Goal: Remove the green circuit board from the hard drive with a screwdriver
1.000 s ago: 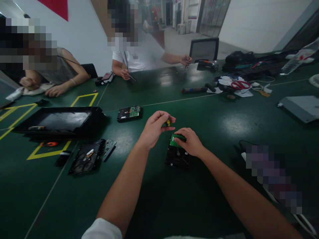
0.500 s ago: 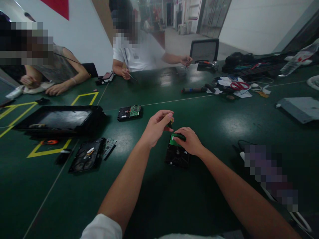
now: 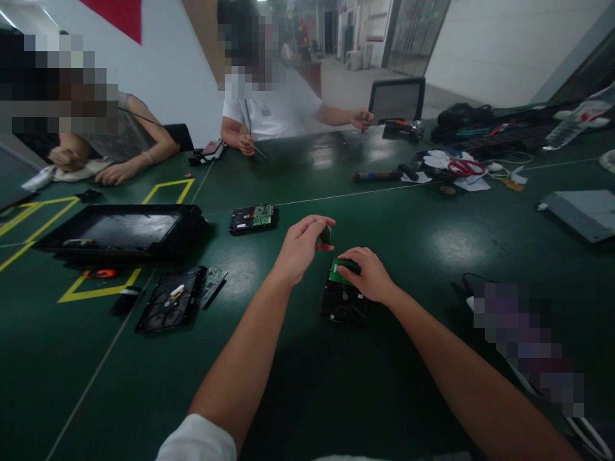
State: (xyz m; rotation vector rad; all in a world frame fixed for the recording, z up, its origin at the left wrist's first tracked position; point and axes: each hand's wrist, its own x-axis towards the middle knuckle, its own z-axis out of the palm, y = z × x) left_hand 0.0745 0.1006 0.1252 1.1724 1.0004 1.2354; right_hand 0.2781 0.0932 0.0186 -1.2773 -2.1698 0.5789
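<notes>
In front of me a black hard drive (image 3: 343, 306) lies on the green table, with a green circuit board (image 3: 338, 271) at its far end. My right hand (image 3: 369, 276) rests over that end, thumb on the board and fingers curled round the far edge. Just above and to the left, my left hand (image 3: 298, 248) pinches a small dark object (image 3: 327, 236) with a hint of yellow, its kind unclear and its lower part hard to see. This hand stays clear of the drive.
Another hard drive (image 3: 241, 221) lies beyond my left hand. To the left are a third drive (image 3: 170, 301), a loose circuit board (image 3: 213, 285) and a black tray (image 3: 62, 238). A grey metal box (image 3: 579, 214) stands right. Two people sit across the table.
The dark object in my left hand has turned slightly between the fingers. My right hand keeps its place on the hard drive. The whole view has shifted a little.
</notes>
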